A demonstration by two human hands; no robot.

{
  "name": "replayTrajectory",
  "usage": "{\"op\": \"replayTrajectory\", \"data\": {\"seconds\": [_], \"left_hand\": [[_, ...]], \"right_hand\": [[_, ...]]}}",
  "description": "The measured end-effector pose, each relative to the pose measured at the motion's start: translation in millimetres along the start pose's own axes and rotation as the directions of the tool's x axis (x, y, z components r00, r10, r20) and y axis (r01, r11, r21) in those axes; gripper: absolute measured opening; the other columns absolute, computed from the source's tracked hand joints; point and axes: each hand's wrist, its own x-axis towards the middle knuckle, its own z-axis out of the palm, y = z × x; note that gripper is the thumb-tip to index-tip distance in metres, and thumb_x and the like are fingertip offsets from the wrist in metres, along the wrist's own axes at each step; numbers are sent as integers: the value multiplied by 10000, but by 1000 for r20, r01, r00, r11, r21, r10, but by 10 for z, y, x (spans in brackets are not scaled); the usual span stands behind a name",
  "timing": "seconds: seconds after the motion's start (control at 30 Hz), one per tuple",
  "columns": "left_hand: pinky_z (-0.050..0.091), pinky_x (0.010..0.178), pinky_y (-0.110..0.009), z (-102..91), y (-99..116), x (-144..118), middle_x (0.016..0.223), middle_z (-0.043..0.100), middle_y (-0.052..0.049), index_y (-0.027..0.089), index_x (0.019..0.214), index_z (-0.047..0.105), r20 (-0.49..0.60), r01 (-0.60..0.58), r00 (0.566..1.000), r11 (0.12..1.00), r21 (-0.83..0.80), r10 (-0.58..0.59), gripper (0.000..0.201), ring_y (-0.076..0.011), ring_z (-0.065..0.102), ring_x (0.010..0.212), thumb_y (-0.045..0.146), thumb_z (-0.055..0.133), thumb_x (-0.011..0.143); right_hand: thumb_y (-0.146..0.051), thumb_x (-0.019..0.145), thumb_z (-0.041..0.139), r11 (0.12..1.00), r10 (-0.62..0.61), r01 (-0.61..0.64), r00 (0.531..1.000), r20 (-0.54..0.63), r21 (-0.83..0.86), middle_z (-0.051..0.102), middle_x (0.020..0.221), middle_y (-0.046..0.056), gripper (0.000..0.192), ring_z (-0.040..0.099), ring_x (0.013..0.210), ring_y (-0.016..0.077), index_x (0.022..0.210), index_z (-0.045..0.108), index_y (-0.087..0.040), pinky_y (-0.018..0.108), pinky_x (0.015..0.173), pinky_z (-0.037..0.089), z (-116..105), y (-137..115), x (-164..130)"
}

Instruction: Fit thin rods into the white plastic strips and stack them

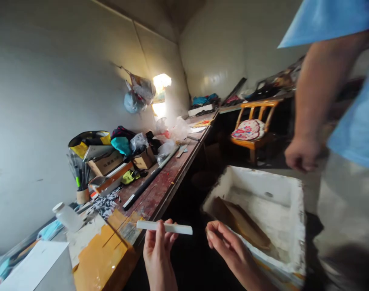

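Observation:
My left hand [158,256] pinches a flat white strip [182,229] between thumb and fingers, holding it nearly level. The strip looks smooth and bar-like; its material I cannot tell. To the right of the strip's end, and apart from it, is my right hand [229,246]. Its thumb and fingertips are pressed together; whatever may be between them is hidden or too small to see. Behind the right hand stands a white foam box [297,218] with a dark brown piece [241,222] lying inside. Left of my left hand is a block wrapped in brown tape [96,254].
A long dark red workbench [160,190] along the wall carries a black rod [148,186], small cartons [107,161], plastic bags and a white bottle [67,216]. At right stands a person in a blue shirt [357,121]. A wooden chair [252,142] is farther back.

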Motion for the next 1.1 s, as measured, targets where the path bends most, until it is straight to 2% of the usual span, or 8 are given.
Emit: {"op": "replayTrajectory", "data": {"seconds": [0.17, 0.27, 0.37, 0.47, 0.6, 0.73, 0.97, 1.1], "left_hand": [[572, 692, -274, 298, -17, -114, 911, 730, -109, 144, 905, 633, 125, 15, 992, 998, 57, -22, 331, -200, 704, 782, 342, 785, 687], [570, 670, -264, 402, -64, -182, 896, 730, -108, 145, 880, 626, 120, 41, 992, 997, 68, -49, 378, -208, 706, 770, 368, 814, 640], [565, 657, -264, 422, -87, -207, 890, 727, -110, 149, 873, 612, 114, 51, 992, 996, 72, -59, 422, -228, 706, 788, 388, 833, 605], [562, 709, -289, 387, -81, -200, 900, 723, -103, 157, 920, 597, 133, 30, 990, 996, 82, -41, 403, -222, 700, 810, 391, 799, 662], [543, 708, -267, 340, -77, -214, 900, 712, -78, 165, 943, 579, 136, -15, 991, 993, 116, -1, 298, -159, 679, 748, 365, 716, 770], [528, 713, -272, 285, -144, -278, 866, 693, -74, 151, 887, 579, 199, -3, 980, 987, 158, -29, 249, -174, 669, 784, 376, 660, 817], [526, 727, -284, 49, -236, -323, 906, 680, -73, 163, 922, 565, 153, -12, 988, 986, 164, -14, 240, -183, 664, 823, 382, 625, 843], [529, 747, -295, -165, -278, -288, 951, 691, -99, 161, 981, 550, 71, 42, 996, 987, 153, -53, 300, -188, 670, 828, 408, 634, 833]], "right_hand": [[-484, 942, 405, 1000, 3, -4, 997, -79, -12, 464, 702, -25, 313, 464, 668, 145, 831, 505, -209, 248, 619, 400, -314, -61, -118], [-496, 952, 381, 1000, -20, 17, 995, -93, -24, 467, 706, -23, 327, 469, 670, 148, 814, 480, -217, 250, 630, 405, -406, -104, -186], [-500, 961, 364, 999, -38, 36, 995, -90, -20, 477, 712, -23, 334, 495, 686, 149, 810, 480, -225, 239, 649, 427, -419, -95, -226], [-503, 950, 396, 999, -33, 33, 994, -106, -1, 527, 735, -13, 312, 540, 718, 159, 853, 519, -234, 227, 670, 459, -372, -29, -235], [-507, 927, 432, 999, -39, 40, 990, -137, 6, 573, 736, 0, 301, 563, 696, 170, 847, 547, -241, 221, 631, 483, -275, 23, -222], [-497, 898, 479, 998, -54, 55, 993, -110, 10, 570, 699, -2, 288, 554, 645, 170, 807, 559, -235, 230, 611, 496, -171, 10, -226], [-479, 916, 455, 999, -15, 14, 999, -36, -29, 572, 696, -9, 274, 563, 669, 167, 853, 562, -235, 220, 605, 481, 22, 194, -248], [-491, 903, 472, 1000, 23, -23, 1000, 20, -6, 596, 721, -1, 277, 582, 663, 172, 843, 575, -240, 224, 577, 484, 144, 290, -247]]}}
